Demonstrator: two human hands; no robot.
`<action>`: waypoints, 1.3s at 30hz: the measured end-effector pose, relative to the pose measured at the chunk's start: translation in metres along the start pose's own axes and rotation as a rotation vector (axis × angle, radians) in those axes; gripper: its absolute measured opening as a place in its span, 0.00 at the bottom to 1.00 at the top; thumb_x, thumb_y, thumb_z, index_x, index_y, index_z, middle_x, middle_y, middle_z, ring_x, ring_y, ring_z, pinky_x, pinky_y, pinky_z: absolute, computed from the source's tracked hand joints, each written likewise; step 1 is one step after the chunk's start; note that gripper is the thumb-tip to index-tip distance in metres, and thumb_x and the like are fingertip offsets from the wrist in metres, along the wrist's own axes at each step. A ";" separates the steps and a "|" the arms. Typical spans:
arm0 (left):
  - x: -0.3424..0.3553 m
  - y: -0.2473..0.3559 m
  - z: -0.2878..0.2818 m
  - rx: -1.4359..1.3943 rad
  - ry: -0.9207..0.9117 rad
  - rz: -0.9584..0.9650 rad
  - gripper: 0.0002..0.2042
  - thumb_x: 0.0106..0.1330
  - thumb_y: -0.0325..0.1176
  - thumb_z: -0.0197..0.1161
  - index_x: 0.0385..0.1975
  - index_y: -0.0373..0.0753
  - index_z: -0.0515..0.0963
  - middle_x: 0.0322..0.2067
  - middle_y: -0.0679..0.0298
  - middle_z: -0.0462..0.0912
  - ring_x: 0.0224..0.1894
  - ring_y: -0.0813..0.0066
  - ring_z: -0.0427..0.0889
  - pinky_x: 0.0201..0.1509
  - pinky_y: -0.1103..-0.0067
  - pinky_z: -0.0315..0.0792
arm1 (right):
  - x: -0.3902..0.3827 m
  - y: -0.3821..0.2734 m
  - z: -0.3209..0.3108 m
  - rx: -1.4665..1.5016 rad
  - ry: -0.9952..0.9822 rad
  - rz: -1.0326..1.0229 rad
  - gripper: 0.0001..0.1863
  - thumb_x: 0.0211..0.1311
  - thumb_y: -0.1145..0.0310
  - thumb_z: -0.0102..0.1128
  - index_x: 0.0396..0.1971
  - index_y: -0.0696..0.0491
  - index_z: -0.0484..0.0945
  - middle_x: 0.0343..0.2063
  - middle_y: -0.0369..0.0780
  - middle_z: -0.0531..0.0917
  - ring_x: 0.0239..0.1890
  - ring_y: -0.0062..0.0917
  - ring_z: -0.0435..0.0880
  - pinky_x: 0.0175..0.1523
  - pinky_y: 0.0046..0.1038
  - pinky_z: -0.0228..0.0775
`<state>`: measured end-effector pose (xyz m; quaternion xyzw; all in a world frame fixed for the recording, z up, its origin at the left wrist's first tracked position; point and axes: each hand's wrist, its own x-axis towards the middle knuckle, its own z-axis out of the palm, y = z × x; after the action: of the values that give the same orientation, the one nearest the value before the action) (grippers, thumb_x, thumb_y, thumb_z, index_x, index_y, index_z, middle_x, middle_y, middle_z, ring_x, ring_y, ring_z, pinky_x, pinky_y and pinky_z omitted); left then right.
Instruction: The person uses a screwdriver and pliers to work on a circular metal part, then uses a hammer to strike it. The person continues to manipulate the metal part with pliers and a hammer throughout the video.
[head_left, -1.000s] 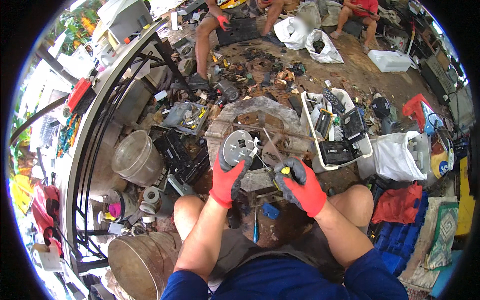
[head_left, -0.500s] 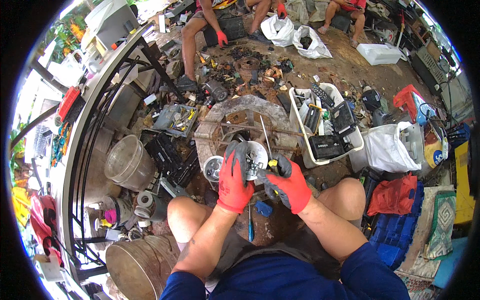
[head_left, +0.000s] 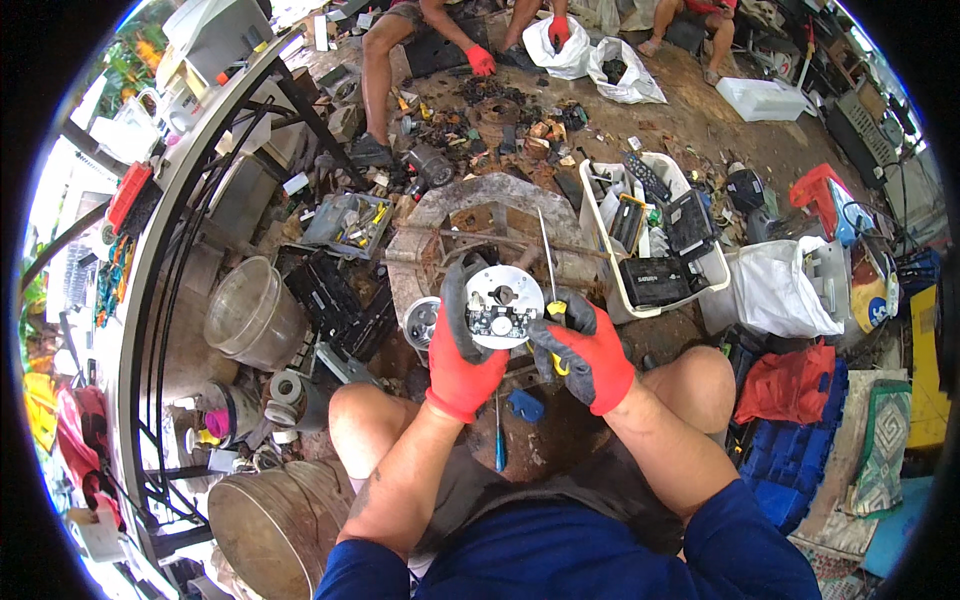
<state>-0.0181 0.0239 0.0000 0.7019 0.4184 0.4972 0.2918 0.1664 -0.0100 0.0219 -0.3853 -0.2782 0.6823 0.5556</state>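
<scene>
Metal disc (head_left: 512, 280) with a small circuit board across its near half: it is held up between the worker's two gloved hands, out past the knees. Nearest, low on the left, I see a big grimy bucket (head_left: 258, 530) lying tipped. Between the worker's legs a blue-handled screwdriver (head_left: 499, 450) lies on the floor, with a small blue piece (head_left: 525, 405) just beyond it to the right. Over on the right sits a red bag (head_left: 785, 388). The left hand (head_left: 467, 345) is clamped on the left edge of the disc, its fingers up along that side. The right hand (head_left: 582, 350) has its fingers closed around the handle of a yellow screwdriver (head_left: 557, 312), whose shaft points away and up; whether those fingertips touch the disc I can't tell. A round metal cup (head_left: 421, 322) is beyond the left wrist, at the near edge of a grey ring-shaped slab (head_left: 425, 215). To the slab's right stands a white bin (head_left: 612, 272) full of electronic parts; farther back, scrap (head_left: 500, 120) is strewn over the ground. Beyond it hangs a co-worker's red-gloved hand (head_left: 482, 61), with white sacks (head_left: 560, 58) to the right.
</scene>
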 end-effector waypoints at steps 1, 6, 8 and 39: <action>0.002 0.000 0.001 -0.152 0.010 -0.054 0.47 0.50 0.26 0.72 0.73 0.32 0.54 0.64 0.52 0.70 0.64 0.59 0.73 0.68 0.67 0.67 | 0.001 0.001 0.000 0.016 0.002 -0.005 0.11 0.65 0.75 0.63 0.46 0.57 0.78 0.29 0.35 0.83 0.23 0.18 0.80 0.25 0.22 0.70; 0.002 -0.004 -0.006 -1.030 -0.243 -0.481 0.45 0.53 0.25 0.70 0.73 0.36 0.55 0.65 0.56 0.71 0.63 0.63 0.74 0.67 0.68 0.69 | 0.002 -0.003 0.002 0.031 0.022 0.004 0.10 0.65 0.74 0.64 0.44 0.56 0.78 0.30 0.35 0.83 0.23 0.17 0.80 0.25 0.21 0.70; -0.008 -0.016 -0.006 -0.865 -0.400 -0.581 0.35 0.60 0.28 0.68 0.69 0.37 0.62 0.60 0.56 0.76 0.59 0.61 0.78 0.64 0.68 0.73 | 0.004 -0.004 0.004 0.006 0.015 0.027 0.09 0.66 0.73 0.64 0.44 0.55 0.78 0.30 0.35 0.83 0.23 0.17 0.80 0.25 0.21 0.70; 0.032 -0.015 -0.049 -1.559 -0.068 -0.395 0.42 0.66 0.68 0.52 0.72 0.44 0.59 0.62 0.47 0.73 0.42 0.55 0.85 0.40 0.66 0.82 | -0.039 0.017 0.000 -0.796 -0.333 -0.340 0.31 0.57 0.81 0.61 0.63 0.59 0.71 0.48 0.48 0.83 0.45 0.35 0.84 0.52 0.33 0.75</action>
<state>-0.0636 0.0585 0.0187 0.2239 0.0580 0.5638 0.7928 0.1600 -0.0517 0.0163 -0.4025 -0.6632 0.4741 0.4163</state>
